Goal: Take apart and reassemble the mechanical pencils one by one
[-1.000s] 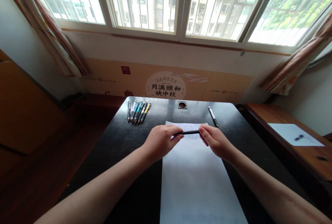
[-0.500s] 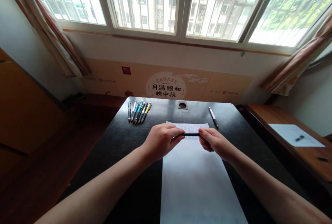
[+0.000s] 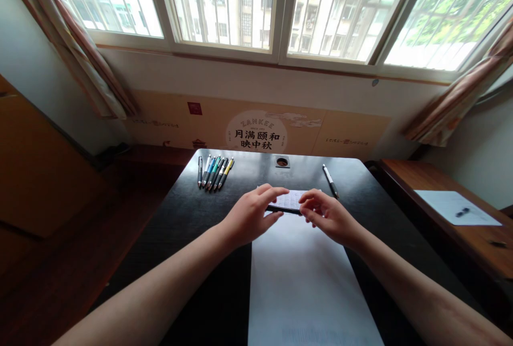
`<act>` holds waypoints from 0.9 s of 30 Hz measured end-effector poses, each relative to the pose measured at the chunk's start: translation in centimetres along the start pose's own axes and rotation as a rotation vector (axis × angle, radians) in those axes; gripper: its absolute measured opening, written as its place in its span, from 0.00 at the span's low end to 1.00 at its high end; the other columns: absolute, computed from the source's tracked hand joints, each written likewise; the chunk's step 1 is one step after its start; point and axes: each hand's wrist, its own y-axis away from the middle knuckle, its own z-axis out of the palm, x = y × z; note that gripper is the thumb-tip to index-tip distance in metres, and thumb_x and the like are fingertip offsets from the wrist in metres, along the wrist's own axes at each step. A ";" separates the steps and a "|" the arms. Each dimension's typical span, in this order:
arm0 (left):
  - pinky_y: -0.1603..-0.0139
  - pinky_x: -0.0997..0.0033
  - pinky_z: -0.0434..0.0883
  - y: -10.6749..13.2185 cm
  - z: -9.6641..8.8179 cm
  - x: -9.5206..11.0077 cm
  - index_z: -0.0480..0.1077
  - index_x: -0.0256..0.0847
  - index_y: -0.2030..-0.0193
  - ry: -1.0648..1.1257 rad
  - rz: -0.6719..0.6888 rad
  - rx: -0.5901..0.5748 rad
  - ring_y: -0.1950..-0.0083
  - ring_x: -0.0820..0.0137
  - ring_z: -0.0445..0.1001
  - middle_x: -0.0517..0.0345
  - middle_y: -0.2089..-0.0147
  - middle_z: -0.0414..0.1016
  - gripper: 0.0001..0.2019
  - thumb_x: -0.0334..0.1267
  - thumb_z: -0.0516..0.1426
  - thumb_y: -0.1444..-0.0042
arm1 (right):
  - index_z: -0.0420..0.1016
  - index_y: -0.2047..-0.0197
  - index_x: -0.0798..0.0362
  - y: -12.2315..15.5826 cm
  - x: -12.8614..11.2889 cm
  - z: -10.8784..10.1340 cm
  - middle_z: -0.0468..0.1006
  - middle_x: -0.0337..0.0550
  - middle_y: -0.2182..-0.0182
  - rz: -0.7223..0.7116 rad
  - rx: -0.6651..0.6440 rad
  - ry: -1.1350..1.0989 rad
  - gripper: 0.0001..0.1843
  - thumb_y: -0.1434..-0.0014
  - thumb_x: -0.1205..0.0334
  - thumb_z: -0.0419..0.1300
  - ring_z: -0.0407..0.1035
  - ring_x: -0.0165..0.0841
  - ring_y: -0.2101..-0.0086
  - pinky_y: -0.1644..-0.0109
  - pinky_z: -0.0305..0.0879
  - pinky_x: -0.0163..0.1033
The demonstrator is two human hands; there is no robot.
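A slim black pen lies crosswise between my hands, above the top end of a long white sheet of paper. My left hand is open around the pen's left part, its index finger stretched above the pen and its thumb apart below. My right hand has its fingers curled, with the thumb tip at the pen's right end. Whether the pen touches the paper is hard to tell. Behind the fingers, rows of small print show on the sheet's far end.
On the black table, several pens lie grouped at the far left. A white and black pen lies at the far right. A square cable hole sits near the back edge. A brown side table carries a paper.
My left fingers have opened from their pinch on the pen. The pen has shifted slightly left, showing more of its length. My right fingers have also moved a little left.
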 end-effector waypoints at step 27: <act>0.47 0.55 0.76 -0.7 0.2 -2.9 0.68 0.36 0.41 0.100 -0.431 0.095 0.47 0.58 0.76 0.44 0.45 0.75 0.20 0.36 0.57 0.40 | 0.18 0.28 0.23 -0.2 -1.2 1.3 0.76 0.36 0.56 0.112 0.219 -0.604 0.71 0.49 0.65 0.73 0.80 0.42 0.60 0.58 0.78 0.51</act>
